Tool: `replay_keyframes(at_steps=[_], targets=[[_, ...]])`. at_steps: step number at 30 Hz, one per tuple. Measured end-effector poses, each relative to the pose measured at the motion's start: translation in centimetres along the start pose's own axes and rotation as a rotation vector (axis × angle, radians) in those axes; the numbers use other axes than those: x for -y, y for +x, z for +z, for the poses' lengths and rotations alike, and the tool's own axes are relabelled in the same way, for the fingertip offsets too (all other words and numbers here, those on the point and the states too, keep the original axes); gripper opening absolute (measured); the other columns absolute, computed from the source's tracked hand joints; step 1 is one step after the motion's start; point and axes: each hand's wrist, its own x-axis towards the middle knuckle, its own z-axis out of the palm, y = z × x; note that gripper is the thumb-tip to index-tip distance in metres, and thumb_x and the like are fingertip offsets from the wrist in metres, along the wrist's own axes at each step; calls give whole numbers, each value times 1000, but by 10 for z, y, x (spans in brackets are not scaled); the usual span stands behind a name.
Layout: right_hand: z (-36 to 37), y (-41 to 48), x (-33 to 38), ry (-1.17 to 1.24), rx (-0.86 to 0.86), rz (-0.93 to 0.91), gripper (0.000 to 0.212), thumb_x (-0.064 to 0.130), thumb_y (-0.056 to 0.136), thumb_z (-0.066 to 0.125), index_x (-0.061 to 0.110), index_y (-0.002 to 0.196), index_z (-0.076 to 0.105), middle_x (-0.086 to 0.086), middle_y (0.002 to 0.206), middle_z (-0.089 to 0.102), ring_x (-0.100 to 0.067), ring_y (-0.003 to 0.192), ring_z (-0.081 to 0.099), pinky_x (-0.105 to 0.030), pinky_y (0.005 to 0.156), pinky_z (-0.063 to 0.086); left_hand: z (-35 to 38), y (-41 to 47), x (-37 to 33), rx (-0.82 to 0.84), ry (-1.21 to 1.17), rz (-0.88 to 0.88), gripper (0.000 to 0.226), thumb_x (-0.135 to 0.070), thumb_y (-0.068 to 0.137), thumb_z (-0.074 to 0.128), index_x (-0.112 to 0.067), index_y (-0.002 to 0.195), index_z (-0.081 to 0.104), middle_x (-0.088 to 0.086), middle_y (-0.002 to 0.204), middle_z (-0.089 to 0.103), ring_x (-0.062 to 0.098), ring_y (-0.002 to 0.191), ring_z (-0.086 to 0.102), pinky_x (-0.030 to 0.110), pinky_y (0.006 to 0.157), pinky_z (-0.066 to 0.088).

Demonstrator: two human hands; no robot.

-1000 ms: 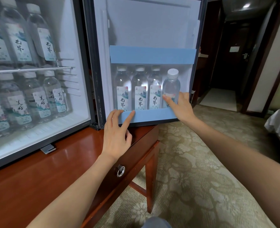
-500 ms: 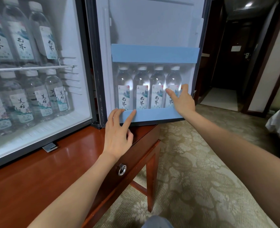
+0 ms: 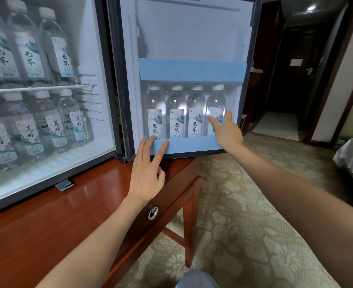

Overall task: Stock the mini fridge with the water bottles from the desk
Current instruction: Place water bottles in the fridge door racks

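Open mini fridge [image 3: 92,48] on wooden desk [image 3: 67,215], patterned carpet [image 3: 244,204] under right hand [image 3: 227,132]. Four "无界" bottles [image 3: 176,109] in door [image 3: 188,34] above left hand [image 3: 146,175], "美好" bottles [image 3: 29,136] further left. Both hands flat, uncurled: left on blue rail [image 3: 192,145], right touching end bottle [image 3: 216,100].

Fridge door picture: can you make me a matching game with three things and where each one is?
Things:
1. left hand
2. right hand
3. metal ring

Places:
A. on the desk drawer
B. touching the rightmost door bottle
C. touching the lower blue rail

Pairs: 1-C, 2-B, 3-A
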Motion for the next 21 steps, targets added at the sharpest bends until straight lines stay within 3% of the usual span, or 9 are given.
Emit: replay_keyframes(at_steps=[3,6,8,11,15,18,21], targets=[[-1,-4,-2,6,29,-5,67,57,97,38,13,146,25,-10,93,59,-32,94,59,-32,55,34,-3,-2,0,-21,-68,-27,76,1,80,56,-20,150,33,12,158,17,21,149,6,38,108,34],[-3,-10,-1,71,68,34,65,48,98,46,16,149,23,-14,131,53,-32,128,40,-40,79,41,-5,-4,-2,-18,-91,-42,79,0,81,55,-23,151,28,9,158,13,19,148,10,32,100,40],[-4,-21,2,44,68,45,69,43,98,50,17,152,17,-13,145,41,-30,138,28,-44,94,42,-8,-9,-4,-16,-87,-48,79,-2,81,56,-24,151,27,9,157,16,27,141,27,30,92,45],[0,-43,5,31,-39,21,71,38,98,51,16,153,13,-13,152,25,-28,142,19,-42,109,35,-14,-17,-5,-51,-81,-78,77,-3,81,56,-26,150,28,8,151,23,25,123,42,30,86,46],[4,-63,18,148,-180,-56,63,30,98,52,14,151,23,-12,150,26,-26,140,22,-38,116,22,-25,-25,0,-71,-147,-188,68,-5,84,55,-25,146,34,2,143,29,12,117,42,26,79,48],[8,-74,39,223,-160,-194,53,21,97,53,13,146,33,-12,144,32,-26,136,28,-37,115,24,-37,-33,6,-59,-248,-361,54,-8,87,53,-28,137,47,-8,122,45,0,85,53,18,74,45],[18,-92,68,264,-158,-333,48,14,94,55,14,140,41,-11,137,37,-25,130,36,-37,112,28,-51,-42,18,-59,-407,-613,34,-8,89,55,-24,116,64,-8,99,63,6,84,58,29,85,50]])
